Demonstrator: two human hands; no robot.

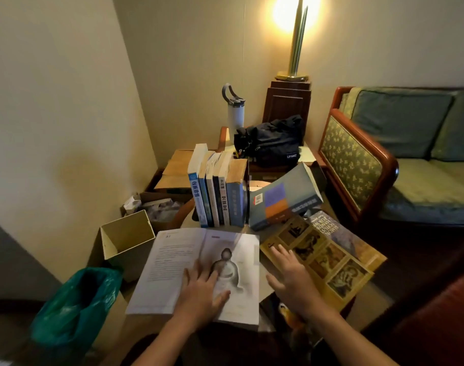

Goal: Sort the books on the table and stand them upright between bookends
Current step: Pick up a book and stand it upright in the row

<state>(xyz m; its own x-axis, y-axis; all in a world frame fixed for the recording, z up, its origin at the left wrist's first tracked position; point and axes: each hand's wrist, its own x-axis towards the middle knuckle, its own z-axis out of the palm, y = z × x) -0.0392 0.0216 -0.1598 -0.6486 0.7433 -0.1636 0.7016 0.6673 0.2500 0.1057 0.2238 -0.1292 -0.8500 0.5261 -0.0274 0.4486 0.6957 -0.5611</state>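
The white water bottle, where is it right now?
In the head view the white water bottle stands upright at the back, beyond the row of standing books, by the left end of the black bag.

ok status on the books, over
Left hand flat on the open book, right hand open at the yellow book. Row of books upright. Grey book tilted at the row's right end, likely in the way.

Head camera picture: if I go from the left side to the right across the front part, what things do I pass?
green bag → open cardboard box → open book → yellow picture book
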